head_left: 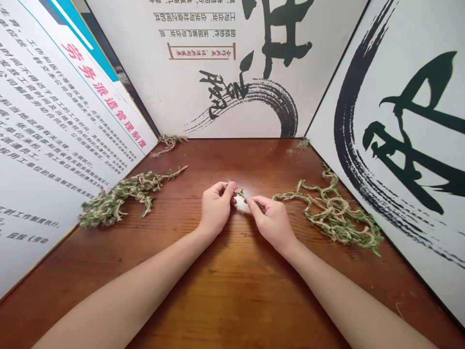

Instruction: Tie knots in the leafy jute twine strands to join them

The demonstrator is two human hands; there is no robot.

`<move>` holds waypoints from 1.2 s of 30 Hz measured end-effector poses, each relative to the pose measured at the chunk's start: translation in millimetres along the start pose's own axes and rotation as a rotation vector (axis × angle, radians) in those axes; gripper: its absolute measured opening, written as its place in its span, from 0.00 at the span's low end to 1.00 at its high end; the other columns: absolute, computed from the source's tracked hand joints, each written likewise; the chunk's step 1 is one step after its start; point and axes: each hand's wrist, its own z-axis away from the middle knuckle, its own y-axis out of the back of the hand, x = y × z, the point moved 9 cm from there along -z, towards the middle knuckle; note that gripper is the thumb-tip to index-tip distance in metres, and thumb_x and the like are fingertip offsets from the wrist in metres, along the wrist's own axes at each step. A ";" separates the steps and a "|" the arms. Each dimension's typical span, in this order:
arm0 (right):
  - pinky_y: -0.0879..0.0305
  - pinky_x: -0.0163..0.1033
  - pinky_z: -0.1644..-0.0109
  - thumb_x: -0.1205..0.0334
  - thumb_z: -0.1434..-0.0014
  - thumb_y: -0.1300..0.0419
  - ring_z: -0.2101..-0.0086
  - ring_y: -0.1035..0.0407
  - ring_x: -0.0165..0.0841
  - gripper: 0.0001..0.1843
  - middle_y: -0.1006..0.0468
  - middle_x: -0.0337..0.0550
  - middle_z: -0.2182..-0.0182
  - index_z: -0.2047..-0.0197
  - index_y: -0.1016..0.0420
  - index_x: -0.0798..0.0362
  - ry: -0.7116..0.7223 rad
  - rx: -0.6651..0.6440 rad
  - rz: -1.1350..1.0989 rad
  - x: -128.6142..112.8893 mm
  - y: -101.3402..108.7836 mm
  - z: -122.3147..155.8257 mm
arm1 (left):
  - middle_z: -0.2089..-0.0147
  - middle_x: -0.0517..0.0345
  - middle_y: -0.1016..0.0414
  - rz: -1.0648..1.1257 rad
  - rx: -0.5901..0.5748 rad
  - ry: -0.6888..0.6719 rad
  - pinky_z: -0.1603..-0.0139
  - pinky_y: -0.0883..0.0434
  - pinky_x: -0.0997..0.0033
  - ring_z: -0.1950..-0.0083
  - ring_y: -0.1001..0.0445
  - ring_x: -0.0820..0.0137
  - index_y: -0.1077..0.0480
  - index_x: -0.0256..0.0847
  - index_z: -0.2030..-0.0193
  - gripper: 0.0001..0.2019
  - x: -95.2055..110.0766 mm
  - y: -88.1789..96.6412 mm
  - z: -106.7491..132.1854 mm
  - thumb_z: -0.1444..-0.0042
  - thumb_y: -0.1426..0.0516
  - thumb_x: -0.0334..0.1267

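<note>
Printed display boards [225, 106] enclosing a reddish-brown wooden surface [232, 295]. Leafy twine vines: one loosely heaped at right [336, 213], one lying at left [125, 194]. Centre, between them: left hand [217, 208] and right hand [272, 223], both narrowly pinching one short leafy twine sprig [244, 198].

Reddish-brown varnished wood desk [232, 305], glossy under overhead light. Three printed display boards around it: left board [61, 121] with dense Chinese text and red heading, back board [174, 97] and right board [395, 145] with black brush calligraphy.
</note>
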 end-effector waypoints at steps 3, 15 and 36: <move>0.39 0.38 0.68 0.54 0.34 0.44 0.73 0.30 0.34 0.18 0.18 0.43 0.71 0.69 0.19 0.52 0.009 0.014 0.021 -0.7 1.0 0.3 | 0.74 0.60 0.27 -0.037 0.037 -0.014 0.70 0.34 0.73 0.74 0.30 0.74 0.25 0.38 0.69 0.16 1.6 4.0 0.5 0.42 0.38 0.51; 0.46 0.37 0.72 0.56 0.34 0.44 0.79 0.41 0.29 0.18 0.31 0.36 0.81 0.72 0.21 0.52 0.057 0.024 0.104 -7.8 1.8 1.9 | 0.70 0.57 0.28 0.020 0.081 0.018 0.66 0.30 0.71 0.71 0.31 0.72 0.29 0.38 0.65 0.13 -7.6 7.3 -5.2 0.38 0.41 0.48; 0.42 0.38 0.70 0.63 0.42 0.46 0.75 0.33 0.34 0.08 0.24 0.43 0.75 0.73 0.32 0.50 0.272 -0.071 0.157 -14.6 -9.2 7.4 | 0.49 0.41 0.20 -0.869 -0.513 -0.738 0.58 0.26 0.64 0.54 0.19 0.57 0.39 0.36 0.29 0.33 39.7 -55.4 54.8 0.29 0.60 0.58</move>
